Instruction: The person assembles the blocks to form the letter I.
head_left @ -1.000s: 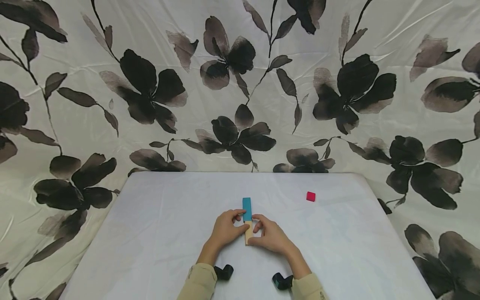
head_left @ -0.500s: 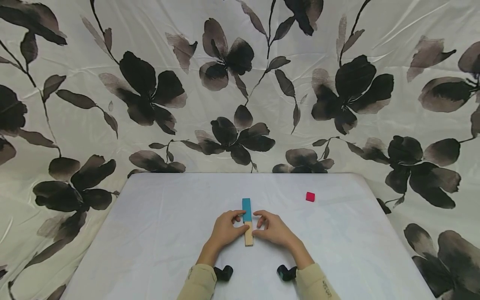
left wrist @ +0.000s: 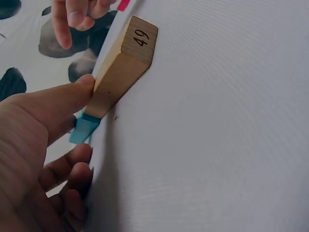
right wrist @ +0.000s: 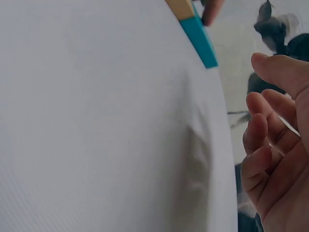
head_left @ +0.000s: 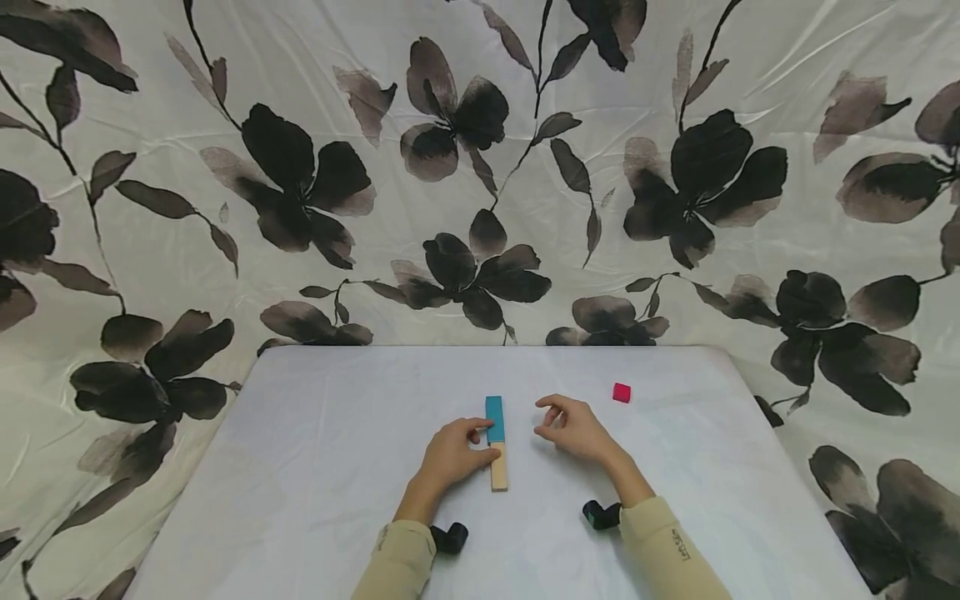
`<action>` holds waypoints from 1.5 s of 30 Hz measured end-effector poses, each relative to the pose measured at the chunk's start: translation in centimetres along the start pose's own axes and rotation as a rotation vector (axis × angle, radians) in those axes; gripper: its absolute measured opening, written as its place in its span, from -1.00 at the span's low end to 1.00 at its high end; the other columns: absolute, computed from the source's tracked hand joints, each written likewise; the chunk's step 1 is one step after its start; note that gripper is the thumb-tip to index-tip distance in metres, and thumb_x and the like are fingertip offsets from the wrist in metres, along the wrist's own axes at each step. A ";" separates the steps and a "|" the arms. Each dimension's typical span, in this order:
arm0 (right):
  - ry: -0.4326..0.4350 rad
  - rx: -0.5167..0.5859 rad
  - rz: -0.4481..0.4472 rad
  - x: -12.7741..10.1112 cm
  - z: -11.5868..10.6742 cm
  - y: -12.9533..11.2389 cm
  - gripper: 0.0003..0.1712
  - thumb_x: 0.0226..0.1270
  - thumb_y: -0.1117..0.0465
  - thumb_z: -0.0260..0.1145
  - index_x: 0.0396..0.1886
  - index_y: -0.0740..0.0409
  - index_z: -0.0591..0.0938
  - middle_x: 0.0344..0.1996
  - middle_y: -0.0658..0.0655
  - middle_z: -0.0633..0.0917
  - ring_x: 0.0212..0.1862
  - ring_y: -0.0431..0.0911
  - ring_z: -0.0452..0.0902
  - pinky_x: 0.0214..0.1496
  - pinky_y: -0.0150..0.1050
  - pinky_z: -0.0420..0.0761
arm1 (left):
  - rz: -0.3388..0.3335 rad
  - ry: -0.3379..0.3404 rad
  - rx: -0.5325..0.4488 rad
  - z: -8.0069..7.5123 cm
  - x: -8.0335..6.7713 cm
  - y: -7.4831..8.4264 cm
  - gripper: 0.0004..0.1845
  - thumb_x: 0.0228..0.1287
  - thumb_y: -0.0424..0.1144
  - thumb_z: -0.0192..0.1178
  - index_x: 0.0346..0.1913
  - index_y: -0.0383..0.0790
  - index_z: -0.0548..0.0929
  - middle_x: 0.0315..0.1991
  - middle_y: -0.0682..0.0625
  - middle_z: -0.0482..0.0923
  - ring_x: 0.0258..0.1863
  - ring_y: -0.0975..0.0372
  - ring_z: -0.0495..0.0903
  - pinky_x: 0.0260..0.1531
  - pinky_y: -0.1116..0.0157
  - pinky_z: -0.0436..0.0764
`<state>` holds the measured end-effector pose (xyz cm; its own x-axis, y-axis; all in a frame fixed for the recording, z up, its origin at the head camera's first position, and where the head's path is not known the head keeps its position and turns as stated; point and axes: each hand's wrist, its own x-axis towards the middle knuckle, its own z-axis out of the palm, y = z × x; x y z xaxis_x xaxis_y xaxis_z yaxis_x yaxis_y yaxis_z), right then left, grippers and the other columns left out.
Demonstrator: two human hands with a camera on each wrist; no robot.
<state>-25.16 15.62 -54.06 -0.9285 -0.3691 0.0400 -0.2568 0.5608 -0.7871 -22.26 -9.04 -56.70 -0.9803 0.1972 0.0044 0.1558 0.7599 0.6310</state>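
A blue block (head_left: 493, 418) and a bare wooden block (head_left: 498, 468) lie end to end in a line on the white table. My left hand (head_left: 456, 454) is at their left side: its thumb touches the wooden block, and its index fingertip is at the blue block's edge. In the left wrist view the wooden block (left wrist: 118, 72) shows a printed number on its end. My right hand (head_left: 577, 427) hovers to the right of the blocks, fingers loosely bent, holding nothing. A small red cube (head_left: 622, 392) lies beyond it, further right.
The white table (head_left: 337, 400) ends at a straight back edge, behind which hangs a floral cloth (head_left: 585, 200). Black wrist devices (head_left: 450, 538) stick out inward from both sleeves.
My right hand has left the blocks' right side and moved right and away from me, towards the red cube. My left hand and both blocks have stayed nearly in place.
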 end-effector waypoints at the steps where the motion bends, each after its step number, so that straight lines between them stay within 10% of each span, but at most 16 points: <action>1: 0.008 -0.006 -0.002 0.1 -0.4 0.2 -0.49 0.00 0.05 0.37 -0.02 0.09 0.51 -0.48 -0.06 0.53 -0.55 -0.12 0.37 -0.55 -0.31 0.43 | -0.011 -0.005 -0.002 -0.2 0.0 0.1 -0.42 -0.17 0.24 0.26 0.00 0.15 0.54 -0.48 0.18 0.40 -0.56 0.30 0.34 -0.59 0.33 0.32; 22: 0.210 -0.068 0.041 0.2 -8.4 5.5 -0.56 0.00 0.13 0.38 -0.13 0.24 0.55 -0.61 0.03 0.52 -0.59 -0.11 0.36 -0.56 -0.31 0.36 | -0.076 -0.024 -0.081 -0.5 0.0 0.3 -0.41 -0.22 0.20 0.31 0.01 0.18 0.55 -0.66 0.13 0.41 -0.72 0.28 0.33 -0.74 0.31 0.28; 45: 0.274 -0.075 0.235 -1.6 -9.5 9.7 -0.50 0.04 0.05 0.34 -0.03 0.15 0.48 -0.36 0.12 0.48 -0.35 -0.02 0.40 -0.40 -0.26 0.49 | -0.059 0.002 -0.039 -0.4 -0.5 0.4 -0.40 -0.22 0.25 0.28 0.01 0.20 0.55 -0.62 0.20 0.43 -0.71 0.30 0.35 -0.72 0.32 0.30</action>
<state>-28.74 28.71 -55.89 -0.9992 -0.0170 0.0354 -0.0377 0.6632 -0.7475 -21.77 -9.04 -56.12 -0.9879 0.1516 -0.0319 0.0931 0.7454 0.6601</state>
